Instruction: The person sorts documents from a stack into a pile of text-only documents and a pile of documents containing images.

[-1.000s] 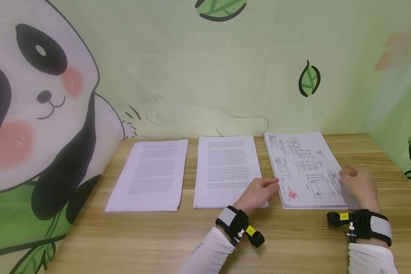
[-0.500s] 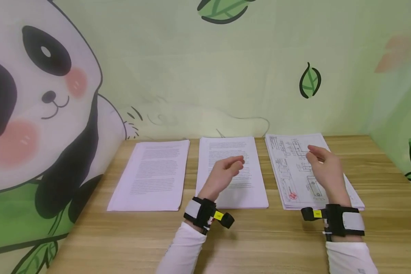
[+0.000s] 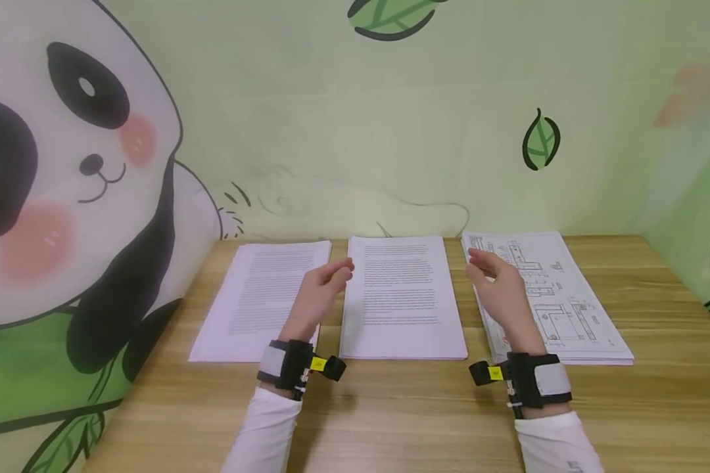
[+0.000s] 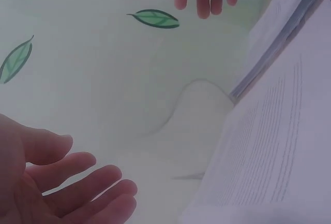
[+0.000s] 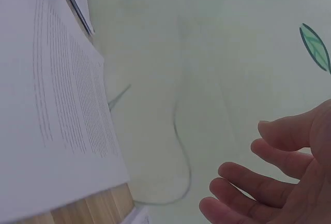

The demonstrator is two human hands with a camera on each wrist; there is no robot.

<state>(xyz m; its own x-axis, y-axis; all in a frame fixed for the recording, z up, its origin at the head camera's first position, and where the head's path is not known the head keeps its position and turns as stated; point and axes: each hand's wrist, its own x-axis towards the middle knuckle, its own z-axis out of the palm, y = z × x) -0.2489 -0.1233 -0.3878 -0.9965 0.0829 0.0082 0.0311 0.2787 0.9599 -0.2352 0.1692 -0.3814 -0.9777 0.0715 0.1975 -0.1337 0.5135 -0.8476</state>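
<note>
Three stacks of paper lie in a row on the wooden table. My left hand (image 3: 317, 292) is raised over the gap between the left text stack (image 3: 260, 302) and the middle text stack (image 3: 399, 295). Its fingers (image 4: 88, 188) are relaxed and hold nothing. Above the left edge of the stack of technical drawings (image 3: 574, 309) hovers my right hand (image 3: 499, 289), its fingers (image 5: 243, 182) loosely bent with nothing in them. The palms face each other across the middle stack, apart from it. Part of the drawings is hidden behind the right hand.
The table (image 3: 402, 414) has bare wood in front of the stacks. Behind it rises a pale green wall (image 3: 331, 118) painted with leaves and a large panda (image 3: 94, 164). Each wrist wears a black strap with a small camera.
Both hands have left the drawing stack's sides and moved left, the left hand past the middle stack and the right to the drawings' left edge. The three stacks stay in place.
</note>
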